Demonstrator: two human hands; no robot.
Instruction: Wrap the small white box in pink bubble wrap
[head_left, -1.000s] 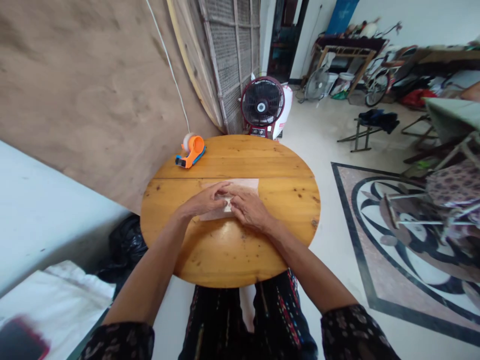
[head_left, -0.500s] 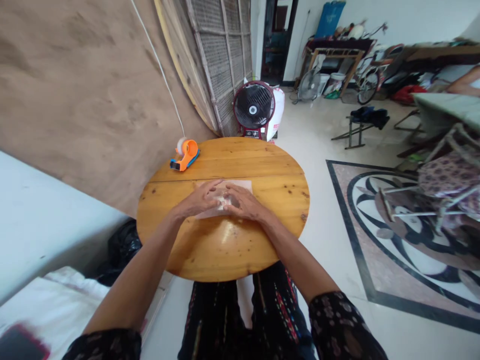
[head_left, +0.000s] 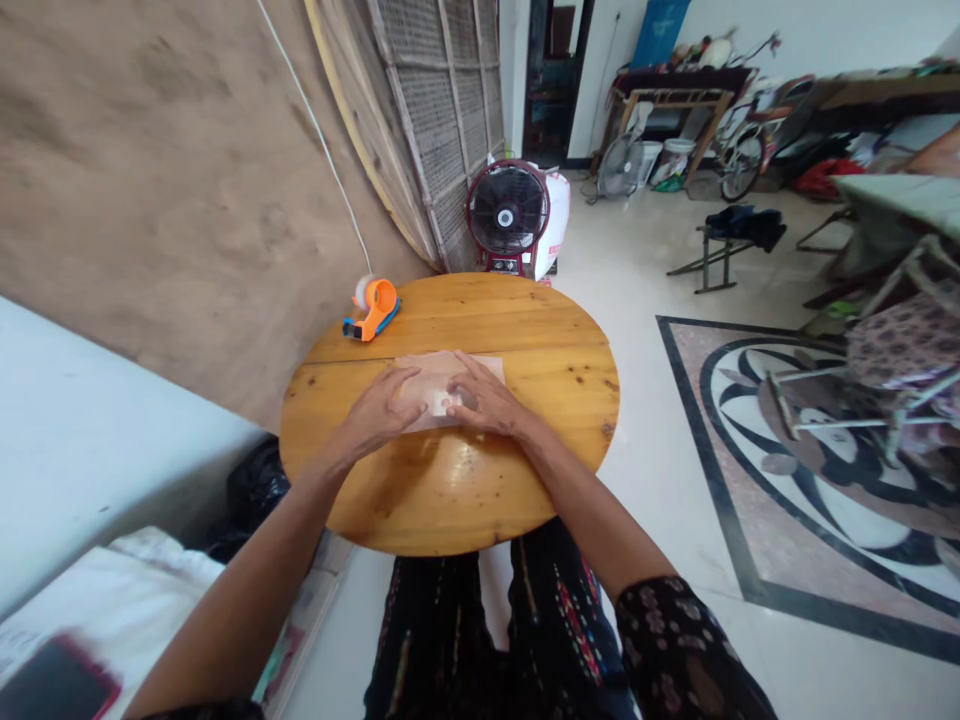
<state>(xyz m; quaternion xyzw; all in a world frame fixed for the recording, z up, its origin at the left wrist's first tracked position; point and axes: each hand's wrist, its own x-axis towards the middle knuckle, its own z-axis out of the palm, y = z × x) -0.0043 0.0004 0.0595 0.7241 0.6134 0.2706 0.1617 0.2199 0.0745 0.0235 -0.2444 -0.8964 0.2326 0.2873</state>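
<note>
A pale, see-through sheet or flat bag point(head_left: 429, 372) lies on the round wooden table point(head_left: 457, 500). On it, between my hands, is a small whitish piece point(head_left: 441, 403) with a faint reddish mark. My left hand point(head_left: 382, 405) is at the sheet's left side, thumb and fingers spread, holding nothing. My right hand point(head_left: 481, 398) is over the sheet's right part with its fingers apart, the thumb beside the small piece. At the table's back left sits an orange tape dispenser point(head_left: 381, 302) with a roll of tape.
Behind the table stands a dark red fan point(head_left: 508, 210) beside a white sack point(head_left: 553, 225). A brown board point(head_left: 150, 180) leans along the left. A folding stool point(head_left: 724, 245) with dark cloth is at the right, near a covered table point(head_left: 900, 205) and a person's arm.
My left hand has moved left, away from the right one, and more of the small whitish piece shows. My right hand has barely moved, its fingers slightly more extended.
</note>
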